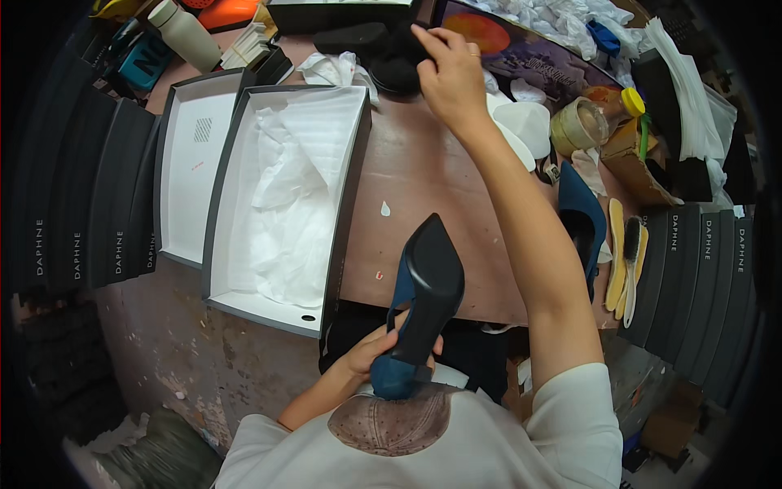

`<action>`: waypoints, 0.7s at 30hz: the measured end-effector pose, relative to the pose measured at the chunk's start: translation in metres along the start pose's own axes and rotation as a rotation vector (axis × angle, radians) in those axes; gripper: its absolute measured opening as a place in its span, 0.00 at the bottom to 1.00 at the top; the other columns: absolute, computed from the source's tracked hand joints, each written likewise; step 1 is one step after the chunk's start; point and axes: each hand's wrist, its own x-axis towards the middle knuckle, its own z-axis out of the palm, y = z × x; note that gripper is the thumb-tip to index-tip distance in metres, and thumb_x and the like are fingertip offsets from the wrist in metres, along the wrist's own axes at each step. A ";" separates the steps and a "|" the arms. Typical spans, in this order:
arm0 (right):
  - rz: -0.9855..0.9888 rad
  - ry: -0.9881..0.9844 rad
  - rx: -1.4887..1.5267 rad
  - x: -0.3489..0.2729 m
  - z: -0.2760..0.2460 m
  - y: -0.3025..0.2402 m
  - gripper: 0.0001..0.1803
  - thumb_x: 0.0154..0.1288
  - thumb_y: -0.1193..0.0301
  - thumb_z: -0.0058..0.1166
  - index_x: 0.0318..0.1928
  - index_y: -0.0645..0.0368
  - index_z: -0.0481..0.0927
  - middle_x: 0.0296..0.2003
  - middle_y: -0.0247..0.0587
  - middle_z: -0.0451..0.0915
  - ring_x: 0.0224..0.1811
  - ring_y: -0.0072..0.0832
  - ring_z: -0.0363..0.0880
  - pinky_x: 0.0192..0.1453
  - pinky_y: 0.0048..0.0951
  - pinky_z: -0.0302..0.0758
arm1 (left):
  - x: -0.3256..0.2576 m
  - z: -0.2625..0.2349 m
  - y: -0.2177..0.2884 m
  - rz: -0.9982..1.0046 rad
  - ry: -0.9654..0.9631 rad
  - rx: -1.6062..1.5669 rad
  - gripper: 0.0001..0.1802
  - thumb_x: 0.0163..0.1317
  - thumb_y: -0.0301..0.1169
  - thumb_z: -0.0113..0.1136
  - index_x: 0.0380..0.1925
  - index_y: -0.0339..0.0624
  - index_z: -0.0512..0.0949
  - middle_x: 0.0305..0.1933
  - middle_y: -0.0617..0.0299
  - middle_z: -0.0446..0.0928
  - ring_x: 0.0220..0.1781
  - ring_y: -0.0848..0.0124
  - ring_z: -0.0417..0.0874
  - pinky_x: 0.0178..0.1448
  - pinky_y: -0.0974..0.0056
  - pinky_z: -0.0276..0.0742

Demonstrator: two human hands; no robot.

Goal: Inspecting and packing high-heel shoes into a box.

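Now the left hand (371,354) grips the blue shoe (419,310) sole-up, while the right hand (452,77) pinches a black cloth (391,57) far off; one-handed, that shoe might slip.

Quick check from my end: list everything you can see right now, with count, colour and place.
shoe: 1, navy with black sole, sole up in the left hand
second shoe: 1, navy, on the table at right
open box: 1, grey outside, white inside, white tissue in it, left of centre
lid: 1, grey and white, left of the box
black cloth: 1, black, far edge of the table, under the right hand
tape roll: 1, beige, far right
brush: 1, pale handle, dark bristles, right edge
stacked boxes: many, dark grey, both sides
table: 1, brown
left hand: holds the shoe's heel end
right hand: on the black cloth
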 end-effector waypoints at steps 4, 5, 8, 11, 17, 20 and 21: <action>0.465 -0.099 0.662 -0.043 -0.114 -0.047 0.27 0.49 0.77 0.46 0.53 0.58 0.78 0.47 0.47 0.75 0.51 0.35 0.73 0.57 0.30 0.68 | -0.019 -0.049 -0.006 -0.137 -0.046 -0.051 0.33 0.67 0.52 0.44 0.55 0.31 0.61 0.43 0.39 0.72 0.38 0.53 0.81 0.39 0.57 0.78; 0.467 -0.138 0.624 -0.064 -0.138 -0.055 0.27 0.48 0.79 0.46 0.53 0.59 0.78 0.47 0.46 0.75 0.50 0.33 0.73 0.56 0.29 0.68 | -0.021 -0.054 0.001 -0.171 -0.042 -0.002 0.32 0.65 0.52 0.47 0.52 0.30 0.64 0.42 0.42 0.73 0.37 0.55 0.81 0.39 0.58 0.78; 0.436 -0.355 0.504 -0.132 -0.179 -0.082 0.30 0.43 0.81 0.46 0.53 0.57 0.79 0.46 0.44 0.74 0.48 0.36 0.73 0.54 0.31 0.69 | -0.028 -0.054 0.011 -0.230 -0.005 -0.001 0.31 0.64 0.51 0.51 0.48 0.29 0.67 0.39 0.44 0.74 0.35 0.58 0.81 0.38 0.58 0.79; 0.171 -0.587 0.328 -0.178 -0.178 -0.113 0.31 0.39 0.80 0.52 0.50 0.50 0.81 0.44 0.40 0.73 0.42 0.36 0.72 0.46 0.31 0.70 | -0.030 -0.050 0.016 -0.291 0.042 -0.069 0.31 0.63 0.51 0.52 0.46 0.27 0.68 0.37 0.44 0.74 0.34 0.58 0.81 0.36 0.58 0.79; 0.224 -0.438 0.120 -0.182 -0.121 -0.066 0.27 0.40 0.80 0.54 0.46 0.48 0.82 0.35 0.36 0.74 0.36 0.33 0.70 0.38 0.31 0.70 | -0.038 -0.059 0.017 -0.302 0.108 -0.117 0.31 0.61 0.45 0.55 0.53 0.29 0.63 0.36 0.35 0.72 0.31 0.47 0.79 0.32 0.51 0.78; 0.028 -0.615 0.389 -0.187 -0.148 -0.120 0.27 0.40 0.81 0.53 0.46 0.51 0.82 0.35 0.38 0.75 0.35 0.35 0.71 0.37 0.31 0.71 | -0.040 -0.049 0.018 -0.250 0.187 -0.052 0.31 0.60 0.45 0.56 0.51 0.27 0.64 0.35 0.35 0.73 0.30 0.48 0.80 0.32 0.51 0.78; 0.025 -0.677 0.408 -0.192 -0.154 -0.133 0.26 0.40 0.81 0.52 0.46 0.52 0.82 0.34 0.36 0.75 0.33 0.33 0.71 0.36 0.30 0.71 | -0.038 -0.051 0.023 -0.323 0.216 0.069 0.31 0.58 0.45 0.57 0.49 0.25 0.66 0.35 0.36 0.74 0.29 0.48 0.80 0.32 0.50 0.78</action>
